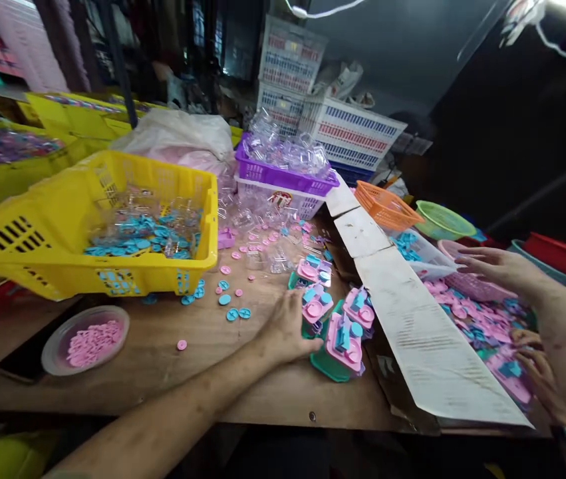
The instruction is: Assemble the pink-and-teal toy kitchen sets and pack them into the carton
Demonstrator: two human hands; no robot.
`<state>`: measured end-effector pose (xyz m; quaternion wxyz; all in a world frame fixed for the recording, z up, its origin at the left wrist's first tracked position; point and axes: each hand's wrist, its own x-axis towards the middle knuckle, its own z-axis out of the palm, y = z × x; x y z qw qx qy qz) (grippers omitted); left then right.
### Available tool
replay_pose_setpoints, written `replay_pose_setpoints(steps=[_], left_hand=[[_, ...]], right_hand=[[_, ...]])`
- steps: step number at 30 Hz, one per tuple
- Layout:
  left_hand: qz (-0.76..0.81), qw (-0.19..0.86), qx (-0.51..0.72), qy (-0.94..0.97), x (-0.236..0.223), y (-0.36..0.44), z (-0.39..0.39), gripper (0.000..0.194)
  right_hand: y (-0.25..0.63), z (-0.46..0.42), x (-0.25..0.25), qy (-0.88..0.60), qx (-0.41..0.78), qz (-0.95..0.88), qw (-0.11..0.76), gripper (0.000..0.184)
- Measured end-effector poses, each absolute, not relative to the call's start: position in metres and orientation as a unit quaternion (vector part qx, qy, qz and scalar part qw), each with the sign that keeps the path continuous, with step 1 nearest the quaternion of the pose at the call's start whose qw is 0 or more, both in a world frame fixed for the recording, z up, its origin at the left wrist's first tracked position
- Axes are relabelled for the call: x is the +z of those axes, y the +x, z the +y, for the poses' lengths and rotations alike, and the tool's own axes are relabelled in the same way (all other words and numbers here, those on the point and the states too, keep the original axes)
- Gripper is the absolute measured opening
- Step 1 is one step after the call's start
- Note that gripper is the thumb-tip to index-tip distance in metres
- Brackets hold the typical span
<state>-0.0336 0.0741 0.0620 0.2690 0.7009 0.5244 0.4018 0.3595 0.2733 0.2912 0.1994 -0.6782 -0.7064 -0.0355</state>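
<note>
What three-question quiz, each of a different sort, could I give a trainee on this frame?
1. True or false: the left hand is inside the yellow basket.
2. Multiple choice: what colour is the basket heaped with clear parts and stacked on a white basket? A) orange B) purple C) green
3. Fill in the blank: the round bowl at the left of the table holds small ____ pieces.

Key:
1. False; the left hand is out on the table, by the pink, blue and green assemblies.
2. B
3. pink
</note>
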Motion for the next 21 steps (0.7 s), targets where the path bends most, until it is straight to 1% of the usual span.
replay_pose_setpoints(steps=[2, 4, 7, 9, 11, 14, 16, 18, 19, 20, 21], left_hand=[[0.538, 0.273, 0.412, 0.683, 0.07, -0.013, 0.098, 0.102], [0.547, 0.266, 0.426, 0.67, 0.074, -0.007, 0.103, 0.089], [0.537, 0.252, 0.45, 0.668, 0.078, -0.026, 0.079, 0.083], [0.535, 0.219, 0.463, 0.672, 0.079, -0.049, 0.046, 0.08], [0.554, 0.153, 0.468, 0.671, 0.075, -0.075, 0.007, 0.082], [0.6, 0.039, 0.461, 0.653, 0.06, -0.107, -0.051, 0.094], [0.621, -0.015, 0.45, 0.642, 0.047, -0.12, -0.082, 0.098], [0.639, -0.035, 0.441, 0.629, 0.036, -0.127, -0.103, 0.102], [0.644, -0.027, 0.44, 0.625, 0.032, -0.13, -0.11, 0.106], [0.644, -0.006, 0.442, 0.624, 0.03, -0.134, -0.114, 0.111], [0.639, 0.026, 0.445, 0.627, 0.028, -0.138, -0.116, 0.116]], right_hand=[[0.335, 0.268, 0.309, -0.672, 0.021, -0.716, 0.19, 0.015], [0.304, 0.259, 0.323, -0.661, 0.053, -0.726, 0.184, 0.017], [0.249, 0.238, 0.328, -0.606, 0.04, -0.78, 0.152, 0.017], [0.207, 0.228, 0.32, -0.539, 0.019, -0.835, 0.113, 0.017], [0.162, 0.224, 0.3, -0.476, 0.025, -0.875, 0.082, 0.019], [0.084, 0.225, 0.253, -0.405, 0.045, -0.913, 0.028, 0.024], [0.028, 0.224, 0.215, -0.368, 0.041, -0.929, -0.012, 0.034], [-0.022, 0.22, 0.179, -0.353, 0.026, -0.934, -0.047, 0.053], [-0.04, 0.217, 0.164, -0.354, 0.016, -0.933, -0.062, 0.059], [-0.054, 0.216, 0.153, -0.359, 0.005, -0.93, -0.074, 0.061], [-0.061, 0.215, 0.146, -0.366, -0.005, -0.927, -0.081, 0.057]])
